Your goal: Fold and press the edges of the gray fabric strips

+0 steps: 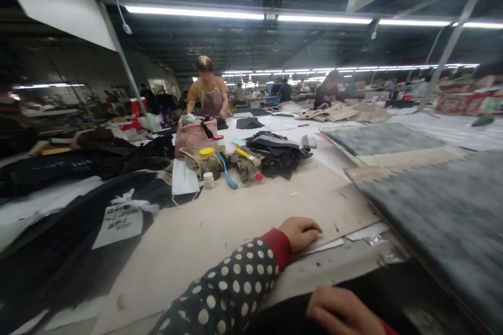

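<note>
My left hand [301, 231], in a dotted black sleeve with a red cuff, lies on a large brown paper sheet [220, 220] spread over the table. Its fingers are curled down at the sheet's near right edge. My right hand [341, 311] sits at the bottom of the view on dark fabric [283, 319] at the table's near edge. Only the back of that hand shows; its fingers are hidden.
Grey fabric layers [440, 209] cover the right side. Black cloth with a handwritten label [120, 222] lies left. Ahead are a face mask [184, 179], a yellow-lidded jar [208, 161], a pink bag [194, 135] and folded dark pieces [277, 153]. A person in an apron [208, 94] works farther back.
</note>
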Tool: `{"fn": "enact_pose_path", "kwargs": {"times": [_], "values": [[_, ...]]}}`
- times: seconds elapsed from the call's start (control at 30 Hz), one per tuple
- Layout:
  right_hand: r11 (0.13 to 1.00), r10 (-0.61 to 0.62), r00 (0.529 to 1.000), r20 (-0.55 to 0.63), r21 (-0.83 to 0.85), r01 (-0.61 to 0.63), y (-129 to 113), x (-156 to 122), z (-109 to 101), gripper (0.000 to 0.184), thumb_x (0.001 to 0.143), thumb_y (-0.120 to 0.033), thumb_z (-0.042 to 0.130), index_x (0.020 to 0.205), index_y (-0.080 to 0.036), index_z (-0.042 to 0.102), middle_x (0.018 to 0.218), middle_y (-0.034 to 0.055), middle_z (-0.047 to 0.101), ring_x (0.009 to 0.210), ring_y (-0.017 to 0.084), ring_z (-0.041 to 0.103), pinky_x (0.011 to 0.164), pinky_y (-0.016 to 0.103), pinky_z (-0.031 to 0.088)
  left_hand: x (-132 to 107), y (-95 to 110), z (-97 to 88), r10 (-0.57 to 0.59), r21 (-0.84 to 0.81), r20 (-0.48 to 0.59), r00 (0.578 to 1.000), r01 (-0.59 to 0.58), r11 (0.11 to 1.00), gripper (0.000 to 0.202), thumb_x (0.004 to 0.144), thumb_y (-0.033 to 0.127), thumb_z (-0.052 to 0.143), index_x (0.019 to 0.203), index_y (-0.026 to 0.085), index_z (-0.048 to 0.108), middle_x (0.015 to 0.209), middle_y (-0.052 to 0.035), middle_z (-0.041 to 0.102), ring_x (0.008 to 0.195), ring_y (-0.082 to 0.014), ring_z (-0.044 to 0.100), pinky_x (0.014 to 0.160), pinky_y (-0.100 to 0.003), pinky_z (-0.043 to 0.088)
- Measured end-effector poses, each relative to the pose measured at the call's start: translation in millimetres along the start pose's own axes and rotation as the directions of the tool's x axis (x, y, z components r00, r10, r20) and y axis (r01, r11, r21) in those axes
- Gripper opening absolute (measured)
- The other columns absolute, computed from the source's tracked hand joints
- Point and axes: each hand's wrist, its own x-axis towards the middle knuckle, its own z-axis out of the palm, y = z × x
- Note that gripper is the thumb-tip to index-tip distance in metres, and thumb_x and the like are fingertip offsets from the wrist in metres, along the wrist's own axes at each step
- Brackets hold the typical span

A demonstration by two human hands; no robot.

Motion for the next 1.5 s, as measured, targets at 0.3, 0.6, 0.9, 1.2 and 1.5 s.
{"fn": "enact_pose_path", "kwargs": {"times": [0.3, 0.6, 0.9, 1.2, 1.5], "values": [[0.689, -0.227, 0.861, -0.456, -0.699, -0.189, 90, 15, -21, 0.034, 0.086, -0.028, 0.034, 0.112, -0.018, 0.055, 0.117, 0.0046, 0.052, 0.109, 0.021, 0.046, 0.091, 0.039, 0.036, -16, 0, -2.0, 0.013, 0.103, -0.072, 0.997, -0.005, 0.995, 0.026, 0.076, 0.025, 0.043, 0.091, 0.017, 0.063, 0.088, -0.0015, 0.063, 0.084, -0.0120, 0.054, 0.082, -0.023, 0.041], [0.704, -0.212, 0.854, -0.475, -0.680, -0.204, 84, 14, -16, 0.033, 0.086, -0.026, 0.034, 0.112, -0.019, 0.055, 0.116, 0.0018, 0.053, 0.109, 0.018, 0.045, 0.091, 0.036, 0.034, -16, 3, -1.6, 0.019, 0.143, -0.089, 0.996, -0.006, 0.990, 0.024, 0.075, 0.023, 0.044, 0.089, 0.017, 0.062, 0.088, -0.0017, 0.063, 0.083, -0.0121, 0.054, 0.081, -0.023, 0.041], [0.724, -0.168, 0.847, -0.504, -0.646, -0.240, 82, 15, -15, 0.032, 0.086, -0.024, 0.034, 0.110, -0.019, 0.055, 0.116, 0.0002, 0.053, 0.109, 0.016, 0.045, 0.092, 0.034, 0.033, -14, 5, -2.7, -0.003, 0.151, -0.073, 0.997, 0.014, 0.988, 0.022, 0.076, 0.022, 0.043, 0.087, 0.017, 0.062, 0.088, -0.0026, 0.062, 0.084, -0.0134, 0.053, 0.082, -0.025, 0.041], [0.749, -0.134, 0.830, -0.541, -0.604, -0.272, 77, 19, -14, 0.033, 0.085, -0.023, 0.035, 0.113, -0.022, 0.052, 0.114, 0.0003, 0.054, 0.108, 0.016, 0.045, 0.090, 0.036, 0.033, -3, 14, -11.1, 0.054, 0.292, 0.105, 0.993, -0.083, 0.953, 0.019, 0.073, 0.023, 0.044, 0.084, 0.018, 0.058, 0.080, -0.0023, 0.055, 0.077, -0.0134, 0.049, 0.072, -0.025, 0.040], [0.790, -0.120, 0.806, -0.580, -0.547, -0.276, 72, 20, -14, 0.032, 0.083, -0.020, 0.036, 0.109, -0.023, 0.054, 0.110, 0.0010, 0.056, 0.105, 0.016, 0.047, 0.090, 0.036, 0.033, 4, -4, -17.0, 0.110, 0.206, 0.092, 0.990, -0.127, 0.970, 0.023, 0.079, 0.029, 0.040, 0.083, 0.020, 0.061, 0.082, -0.0003, 0.058, 0.078, -0.0120, 0.050, 0.073, -0.022, 0.039]]}}
